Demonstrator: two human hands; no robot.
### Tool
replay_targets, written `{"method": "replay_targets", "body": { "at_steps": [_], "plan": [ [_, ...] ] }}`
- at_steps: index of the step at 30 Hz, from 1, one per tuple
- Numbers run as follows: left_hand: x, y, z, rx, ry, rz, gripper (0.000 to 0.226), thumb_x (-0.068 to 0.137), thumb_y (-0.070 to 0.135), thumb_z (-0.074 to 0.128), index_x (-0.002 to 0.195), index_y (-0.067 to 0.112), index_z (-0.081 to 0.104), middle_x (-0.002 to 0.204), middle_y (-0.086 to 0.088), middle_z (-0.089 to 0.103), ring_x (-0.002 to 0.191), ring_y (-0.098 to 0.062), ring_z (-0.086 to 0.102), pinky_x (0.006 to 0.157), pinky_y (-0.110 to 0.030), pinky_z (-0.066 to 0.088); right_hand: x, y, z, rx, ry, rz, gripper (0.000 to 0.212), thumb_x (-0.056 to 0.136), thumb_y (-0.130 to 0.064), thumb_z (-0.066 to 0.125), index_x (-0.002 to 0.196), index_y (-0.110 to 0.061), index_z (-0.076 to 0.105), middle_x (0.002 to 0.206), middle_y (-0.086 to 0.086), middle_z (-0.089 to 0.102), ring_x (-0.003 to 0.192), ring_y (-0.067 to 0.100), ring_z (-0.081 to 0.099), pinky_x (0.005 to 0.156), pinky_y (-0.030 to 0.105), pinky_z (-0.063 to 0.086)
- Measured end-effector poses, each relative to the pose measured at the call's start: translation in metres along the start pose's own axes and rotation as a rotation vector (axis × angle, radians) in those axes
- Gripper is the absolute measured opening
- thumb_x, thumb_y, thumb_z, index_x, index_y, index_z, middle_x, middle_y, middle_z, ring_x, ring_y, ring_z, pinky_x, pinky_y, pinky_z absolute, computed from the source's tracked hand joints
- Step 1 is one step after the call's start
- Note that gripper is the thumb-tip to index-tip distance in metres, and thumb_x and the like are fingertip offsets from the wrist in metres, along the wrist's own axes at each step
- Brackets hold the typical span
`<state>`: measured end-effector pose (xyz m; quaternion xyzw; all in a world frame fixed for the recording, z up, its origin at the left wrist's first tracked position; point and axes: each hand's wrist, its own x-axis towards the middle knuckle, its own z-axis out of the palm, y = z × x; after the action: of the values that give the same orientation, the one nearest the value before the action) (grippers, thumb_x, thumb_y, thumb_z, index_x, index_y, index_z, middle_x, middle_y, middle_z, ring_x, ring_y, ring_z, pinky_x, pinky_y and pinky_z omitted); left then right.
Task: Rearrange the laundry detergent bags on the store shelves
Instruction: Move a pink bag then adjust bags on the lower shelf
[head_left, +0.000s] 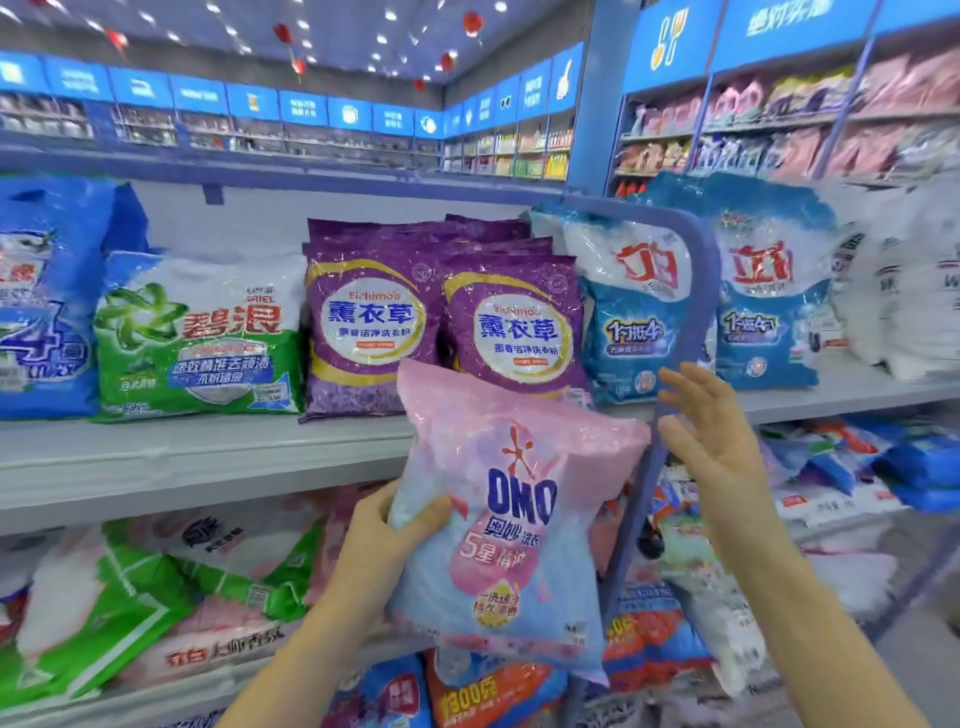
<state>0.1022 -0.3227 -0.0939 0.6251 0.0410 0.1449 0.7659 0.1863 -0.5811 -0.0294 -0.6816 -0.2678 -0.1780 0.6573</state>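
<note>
A pink and pale-blue OMO detergent bag (509, 525) is held upright in front of the shelves, below the purple bags. My left hand (387, 530) grips its left edge, thumb on the front. My right hand (711, 441) hovers just right of the bag with fingers spread, touching nothing. On the upper shelf (208, 452) stand two rows of purple lavender bags (371, 317), a green and white bag (197, 338) and a blue bag (41, 301) at the far left.
A blue shelf-divider post (691, 332) stands right of the purple bags, with blue and white bags (631, 312) on both sides of it. The lower shelf (156, 696) holds piled green, white and pink bags. Further shelving fills the background.
</note>
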Motion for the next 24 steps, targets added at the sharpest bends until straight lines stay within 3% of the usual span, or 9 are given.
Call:
{"method": "replay_targets", "body": {
  "at_steps": [4,7,9,11,12,14,16,20,24],
  "plan": [
    [-0.002,-0.003,0.009,0.016,-0.026,0.031,0.033,0.056,0.025,0.079,0.086,0.012,0.073,0.080,-0.009,0.075,0.066,-0.014,0.070,0.052,-0.021,0.052,0.026,-0.019,0.023,-0.464,-0.294,-0.150,0.052,0.087,-0.041,0.060,0.134,-0.029,0.042,0.131,-0.012,0.054,0.123,-0.004,0.044,0.098,0.009,0.030],
    [-0.004,0.002,0.016,0.044,-0.092,0.088,0.027,0.055,0.023,0.078,0.080,0.013,0.075,0.073,-0.003,0.075,0.061,-0.006,0.067,0.051,-0.016,0.049,0.038,-0.016,0.047,-0.685,-0.550,-0.030,0.058,0.093,-0.041,0.051,0.144,-0.024,0.032,0.139,-0.005,0.046,0.128,0.009,0.040,0.103,0.024,0.032],
    [-0.006,0.007,0.018,0.071,-0.150,0.139,0.028,0.053,0.026,0.079,0.081,0.022,0.078,0.074,-0.001,0.075,0.063,-0.003,0.067,0.053,-0.014,0.049,0.042,-0.009,0.053,-0.653,-0.573,0.042,0.046,0.098,-0.032,0.044,0.141,-0.019,0.037,0.134,0.001,0.052,0.123,0.015,0.046,0.100,0.029,0.035],
    [-0.006,0.014,0.019,0.095,-0.199,0.195,0.030,0.053,0.024,0.079,0.083,0.029,0.078,0.074,0.001,0.075,0.065,0.000,0.067,0.056,-0.012,0.049,0.042,-0.002,0.055,-0.589,-0.538,0.042,0.027,0.101,-0.026,0.039,0.120,-0.016,0.056,0.115,-0.002,0.062,0.106,0.012,0.055,0.091,0.030,0.040],
    [-0.005,0.017,0.019,0.093,-0.215,0.211,0.033,0.050,0.029,0.080,0.083,0.029,0.078,0.075,0.001,0.075,0.066,0.000,0.067,0.057,-0.012,0.049,0.042,0.002,0.054,-0.575,-0.510,0.019,0.023,0.101,-0.023,0.039,0.095,-0.020,0.061,0.094,-0.009,0.064,0.088,0.005,0.056,0.080,0.030,0.042],
    [-0.002,0.020,0.019,0.098,-0.227,0.215,0.038,0.046,0.037,0.078,0.083,0.030,0.078,0.078,0.000,0.076,0.069,-0.001,0.068,0.059,-0.012,0.050,0.041,0.009,0.055,-0.540,-0.408,-0.059,0.044,0.100,-0.017,0.044,0.058,-0.029,0.036,0.053,-0.016,0.043,0.054,0.000,0.038,0.056,0.025,0.029],
    [0.000,0.022,0.018,0.138,-0.225,0.216,0.032,0.050,0.030,0.079,0.082,0.031,0.078,0.077,0.001,0.076,0.069,-0.001,0.068,0.059,-0.012,0.050,0.040,0.011,0.055,-0.517,-0.239,-0.133,0.052,0.097,-0.021,0.050,0.053,-0.030,0.024,0.043,-0.011,0.028,0.046,0.005,0.027,0.049,0.026,0.019],
    [0.013,0.016,0.012,0.187,-0.038,0.127,0.023,0.062,0.018,0.085,0.081,0.016,0.072,0.075,0.001,0.075,0.065,-0.007,0.069,0.056,-0.018,0.052,0.046,-0.005,0.052,-0.565,0.007,-0.287,0.051,0.092,-0.040,0.049,0.048,-0.033,0.024,0.039,-0.012,0.023,0.040,0.005,0.029,0.045,0.019,0.017],
    [0.024,0.015,0.008,0.316,0.107,0.140,0.027,0.061,0.040,0.074,0.081,0.022,0.069,0.071,0.009,0.074,0.067,-0.002,0.067,0.060,-0.019,0.049,0.056,-0.034,0.057,-0.795,0.056,-0.576,0.046,0.088,-0.038,0.056,0.048,-0.023,0.039,0.040,-0.011,0.031,0.040,0.008,0.029,0.045,0.022,0.022]
  ]
}}
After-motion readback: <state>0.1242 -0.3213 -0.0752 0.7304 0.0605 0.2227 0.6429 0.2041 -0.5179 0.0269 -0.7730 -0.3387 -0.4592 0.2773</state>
